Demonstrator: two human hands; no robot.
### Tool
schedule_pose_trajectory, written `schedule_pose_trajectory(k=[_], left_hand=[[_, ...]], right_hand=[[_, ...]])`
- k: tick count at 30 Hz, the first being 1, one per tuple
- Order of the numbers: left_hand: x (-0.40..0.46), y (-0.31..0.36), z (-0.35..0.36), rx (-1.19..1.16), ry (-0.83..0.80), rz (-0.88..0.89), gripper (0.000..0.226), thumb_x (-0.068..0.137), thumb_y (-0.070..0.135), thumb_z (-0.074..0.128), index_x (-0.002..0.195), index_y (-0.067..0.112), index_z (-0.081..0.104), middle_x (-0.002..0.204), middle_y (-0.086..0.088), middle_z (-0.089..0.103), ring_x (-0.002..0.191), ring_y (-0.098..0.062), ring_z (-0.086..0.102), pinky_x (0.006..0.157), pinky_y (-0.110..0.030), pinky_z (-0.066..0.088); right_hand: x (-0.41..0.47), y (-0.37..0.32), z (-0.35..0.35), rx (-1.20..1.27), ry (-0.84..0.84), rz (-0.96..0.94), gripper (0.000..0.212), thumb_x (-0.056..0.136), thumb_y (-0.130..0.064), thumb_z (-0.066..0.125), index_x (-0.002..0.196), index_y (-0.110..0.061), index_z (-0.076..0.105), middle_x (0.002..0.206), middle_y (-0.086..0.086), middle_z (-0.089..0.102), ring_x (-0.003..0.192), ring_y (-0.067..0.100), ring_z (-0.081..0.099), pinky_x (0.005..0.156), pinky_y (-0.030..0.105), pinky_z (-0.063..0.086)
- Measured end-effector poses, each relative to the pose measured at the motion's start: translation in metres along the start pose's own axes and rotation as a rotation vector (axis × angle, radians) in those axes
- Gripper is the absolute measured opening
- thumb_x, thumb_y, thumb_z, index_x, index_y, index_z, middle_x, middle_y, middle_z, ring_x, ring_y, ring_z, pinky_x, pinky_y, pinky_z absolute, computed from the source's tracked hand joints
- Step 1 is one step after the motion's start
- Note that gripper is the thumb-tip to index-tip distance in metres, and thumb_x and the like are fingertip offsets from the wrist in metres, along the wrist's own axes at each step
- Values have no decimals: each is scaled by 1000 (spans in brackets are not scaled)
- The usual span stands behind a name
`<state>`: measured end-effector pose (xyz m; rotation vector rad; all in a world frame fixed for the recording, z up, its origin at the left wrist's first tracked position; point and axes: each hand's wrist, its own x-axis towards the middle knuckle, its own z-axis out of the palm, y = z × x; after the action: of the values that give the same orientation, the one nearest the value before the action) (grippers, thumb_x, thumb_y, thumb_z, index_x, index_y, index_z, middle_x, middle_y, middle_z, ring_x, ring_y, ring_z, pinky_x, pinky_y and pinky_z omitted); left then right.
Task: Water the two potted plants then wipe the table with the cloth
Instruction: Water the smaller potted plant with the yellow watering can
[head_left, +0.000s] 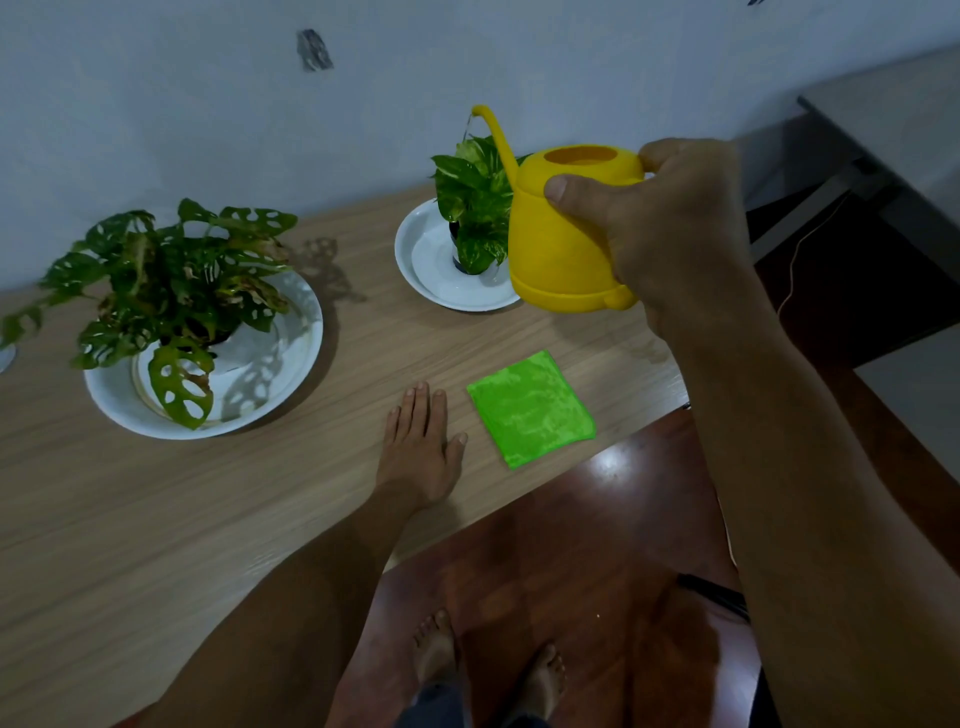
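Nearest us, our left hand (420, 447) lies flat and relaxed on the wooden table (156, 519), fingers spread, holding nothing. Just beside it on the right lies the folded green cloth (531, 410), one corner pointing away from us. Further out, our right hand (660, 218) is wrapped around the yellow watering can (561, 234), held above the table. Its long spout (496, 137) slants up and away to the left, over the small pothos plant (472, 197) in its white saucer (431, 270). The 2nd plant (161, 280), with holed leaves, stands far left in a white dish (296, 358).

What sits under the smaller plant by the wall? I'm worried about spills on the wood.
A white dish sits under the smaller plant. Its pot is mostly hidden by leaves and the yellow watering can, so pooled water can't be judged.
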<state>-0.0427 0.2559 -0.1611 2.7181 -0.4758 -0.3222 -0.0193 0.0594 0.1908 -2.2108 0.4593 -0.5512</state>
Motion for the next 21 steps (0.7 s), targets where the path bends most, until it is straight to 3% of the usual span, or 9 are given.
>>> schedule_pose_trajectory(k=[5,10,15,18,21], left_hand=[[-1,1,-1,-4,9,2,80,98,59,18,165,15,10,173,-12,-1,161,-26,-4,127,-41,-7],[-1,0,0,7,10,3,78,100,57,23,165,16,10,173,-12,0,161,-24,-5,128,-41,-5],[-1,0,2,19,31,10,77,100,57,24,164,15,13,173,-13,6,161,-26,0,130,-44,0],[-2,-1,4,25,47,8,78,100,57,23,164,15,15,173,-14,8,161,-27,3,130,-45,2],[-2,0,5,28,48,5,77,100,57,23,164,15,15,173,-13,7,161,-27,3,130,-45,2]], right_hand=[[3,5,0,8,13,12,53,68,-55,85,67,-18,48,65,-7,39,58,10,43,54,21,33],[8,8,-2,-27,72,57,66,62,-62,82,75,-4,53,76,7,37,65,18,42,56,46,47],[11,11,-7,-17,97,82,68,65,-60,82,84,1,58,80,11,47,70,16,46,61,39,49],[11,11,-7,-5,101,79,81,66,-60,82,99,11,62,87,24,58,73,17,49,68,49,55],[9,9,-6,2,80,72,81,65,-60,82,97,12,62,84,20,57,71,18,48,63,52,54]])
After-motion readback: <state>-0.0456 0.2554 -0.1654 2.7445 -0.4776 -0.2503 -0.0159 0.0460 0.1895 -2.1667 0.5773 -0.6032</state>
